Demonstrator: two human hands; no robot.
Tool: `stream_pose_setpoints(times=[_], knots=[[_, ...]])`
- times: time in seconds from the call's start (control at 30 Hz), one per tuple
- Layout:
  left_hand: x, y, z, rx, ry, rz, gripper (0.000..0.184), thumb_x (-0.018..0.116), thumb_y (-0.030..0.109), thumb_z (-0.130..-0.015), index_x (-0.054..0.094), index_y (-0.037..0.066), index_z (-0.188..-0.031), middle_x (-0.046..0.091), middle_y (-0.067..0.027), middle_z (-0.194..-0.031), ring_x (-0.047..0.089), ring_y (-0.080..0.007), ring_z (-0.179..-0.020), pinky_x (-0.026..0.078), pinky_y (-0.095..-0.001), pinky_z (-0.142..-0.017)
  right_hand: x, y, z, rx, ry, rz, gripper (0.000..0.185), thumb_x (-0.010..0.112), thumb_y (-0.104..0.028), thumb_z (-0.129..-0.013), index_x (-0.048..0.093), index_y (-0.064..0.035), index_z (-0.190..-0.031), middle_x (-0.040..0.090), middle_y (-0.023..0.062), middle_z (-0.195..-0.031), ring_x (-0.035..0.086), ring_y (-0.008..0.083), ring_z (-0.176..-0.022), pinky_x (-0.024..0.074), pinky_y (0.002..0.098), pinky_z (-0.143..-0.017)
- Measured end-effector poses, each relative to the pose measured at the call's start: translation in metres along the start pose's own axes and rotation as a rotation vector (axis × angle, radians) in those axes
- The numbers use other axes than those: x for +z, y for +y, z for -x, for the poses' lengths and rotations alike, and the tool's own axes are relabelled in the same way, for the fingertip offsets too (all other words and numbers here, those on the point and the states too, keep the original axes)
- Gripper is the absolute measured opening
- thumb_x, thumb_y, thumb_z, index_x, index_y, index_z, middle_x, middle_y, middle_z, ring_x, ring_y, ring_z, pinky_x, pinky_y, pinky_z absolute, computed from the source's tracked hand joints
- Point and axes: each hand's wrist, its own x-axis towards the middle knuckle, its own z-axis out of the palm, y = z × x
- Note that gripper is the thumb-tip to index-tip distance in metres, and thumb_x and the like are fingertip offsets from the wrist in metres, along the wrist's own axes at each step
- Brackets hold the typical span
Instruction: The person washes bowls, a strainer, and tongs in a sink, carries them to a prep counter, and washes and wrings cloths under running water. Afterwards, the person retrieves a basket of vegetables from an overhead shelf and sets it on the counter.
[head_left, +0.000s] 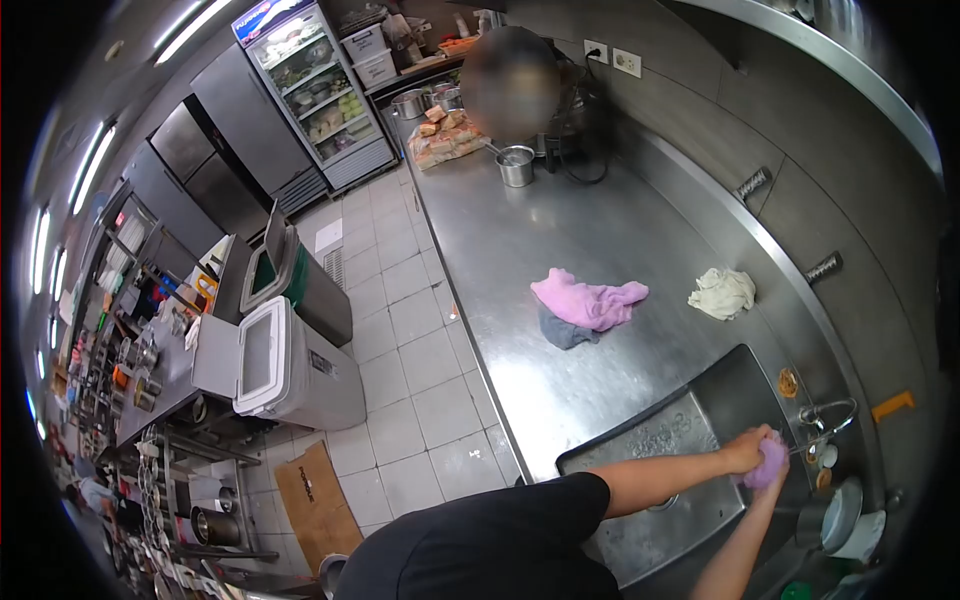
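Observation:
A lilac cloth (771,461) is bunched up between my two hands, over the right side of the sink (690,425) and close beside the tap (838,412). My left hand (745,451) is closed on its near side, with the fingers partly hidden. My right hand (772,481) grips it from below. A thin stream from the tap seems to reach the cloth. Drops or suds lie on the sink floor. On the steel counter, a pink cloth (585,299) lies crumpled over a grey cloth (566,331), and a cream cloth (722,293) lies near the wall.
Behind the sink are a scouring pad (788,383) and an orange-handled tool (892,405). Bowls (843,515) stand at its right corner. Farther along the counter are a small saucepan (516,168) and bagged bread (445,140). Bins (310,375) stand across the aisle.

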Motion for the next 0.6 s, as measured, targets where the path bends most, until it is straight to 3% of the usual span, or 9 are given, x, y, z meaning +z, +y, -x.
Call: stream_pose_setpoints(times=[0.07, 0.17, 0.23, 0.3, 0.37, 0.4, 0.47, 0.53, 0.6], knots=[[0.002, -0.011, -0.003, -0.048, 0.124, -0.13, 0.04, 0.058, 0.01, -0.076, 0.05, 0.006, -0.115, 0.059, -0.0185, -0.11, 0.055, -0.0364, -0.108, 0.044, -0.0423, -0.09, 0.066, 0.081, -0.004, 0.513, 0.532, -1.095, 0.024, 0.05, -0.029, -0.098, 0.057, -0.0061, -0.1, 0.06, 0.0058, -0.092, 0.055, 0.0142, -0.084, 0.0455, 0.03, -0.075], [-0.004, -0.013, -0.011, -0.121, 0.086, -0.183, 0.04, 0.057, 0.011, -0.078, 0.053, 0.006, -0.118, 0.056, -0.0177, -0.121, 0.052, -0.0351, -0.117, 0.042, -0.0418, -0.096, 0.058, 0.107, -0.01, 0.485, 0.373, -0.785, 0.032, 0.064, -0.036, -0.09, 0.059, -0.0053, -0.095, 0.06, 0.0023, -0.09, 0.054, 0.0105, -0.081, 0.0434, 0.0267, -0.069], [0.004, -0.016, -0.016, 0.14, 0.167, -0.158, 0.039, 0.061, 0.024, -0.082, 0.055, 0.006, -0.117, 0.055, -0.0197, -0.124, 0.051, -0.037, -0.117, 0.042, -0.0436, -0.095, 0.03, 0.082, -0.016, 0.541, 0.272, -0.718, 0.031, 0.065, -0.035, -0.09, 0.059, -0.0049, -0.098, 0.06, 0.0028, -0.09, 0.053, 0.0109, -0.081, 0.044, 0.0272, -0.07], [-0.001, 0.013, -0.018, 0.02, 0.071, -0.034, 0.04, 0.06, 0.028, -0.083, 0.057, 0.005, -0.115, 0.056, -0.0196, -0.124, 0.052, -0.0367, -0.116, 0.042, -0.0436, -0.095, 0.024, 0.074, -0.018, 0.598, 0.166, -0.646, 0.031, 0.065, -0.033, -0.089, 0.058, -0.0045, -0.1, 0.059, 0.0033, -0.091, 0.053, 0.0113, -0.08, 0.0445, 0.0276, -0.071], [-0.001, 0.022, -0.019, -0.104, -0.023, 0.097, 0.041, 0.06, 0.032, -0.085, 0.058, 0.004, -0.114, 0.058, -0.0195, -0.123, 0.053, -0.0364, -0.116, 0.042, -0.0437, -0.096, 0.028, 0.077, -0.02, 0.616, 0.476, -1.262, 0.028, 0.058, -0.028, -0.094, 0.058, -0.0041, -0.108, 0.059, 0.0062, -0.103, 0.055, 0.0157, -0.094, 0.0445, 0.0297, -0.086], [0.004, 0.019, -0.024, -0.121, -0.056, 0.021, 0.04, 0.06, 0.036, -0.085, 0.059, 0.005, -0.111, 0.06, -0.0203, -0.115, 0.056, -0.0379, -0.11, 0.043, -0.0446, -0.094, 0.016, 0.067, -0.014, 0.619, 0.472, -1.26, 0.028, 0.058, -0.028, -0.094, 0.058, -0.0041, -0.108, 0.059, 0.0062, -0.103, 0.055, 0.0157, -0.094, 0.0445, 0.0297, -0.086], [0.019, 0.011, -0.037, -0.135, -0.091, -0.056, 0.04, 0.06, 0.039, -0.086, 0.06, 0.006, -0.108, 0.063, -0.021, -0.107, 0.058, -0.0394, -0.104, 0.044, -0.0455, -0.091, -0.013, 0.05, 0.0, 0.67, 0.717, -1.525, 0.036, 0.056, -0.028, -0.094, 0.054, -0.0035, -0.121, 0.055, 0.0081, -0.119, 0.053, 0.0181, -0.108, 0.0424, 0.0319, -0.094], [0.038, -0.003, -0.048, 0.245, 0.082, -0.112, 0.034, 0.062, 0.036, -0.084, 0.06, 0.006, -0.1, 0.063, -0.0211, -0.094, 0.06, -0.0413, -0.091, 0.046, -0.0466, -0.084, 0.01, 0.074, 0.018, 0.595, 0.683, -1.502, 0.041, 0.055, -0.027, -0.095, 0.05, -0.0025, -0.126, 0.052, 0.0091, -0.126, 0.051, 0.0191, -0.114, 0.0415, 0.033, -0.096], [0.041, 0.005, -0.055, 0.244, 0.047, -0.079, 0.031, 0.062, 0.033, -0.083, 0.059, 0.005, -0.098, 0.062, -0.0205, -0.089, 0.06, -0.0412, -0.087, 0.047, -0.0468, -0.081, 0.015, 0.076, 0.031, 0.525, 0.649, -1.474, 0.046, 0.054, -0.027, -0.095, 0.046, -0.0014, -0.132, 0.049, 0.01, -0.133, 0.049, 0.0201, -0.119, 0.0407, 0.0341, -0.098]])
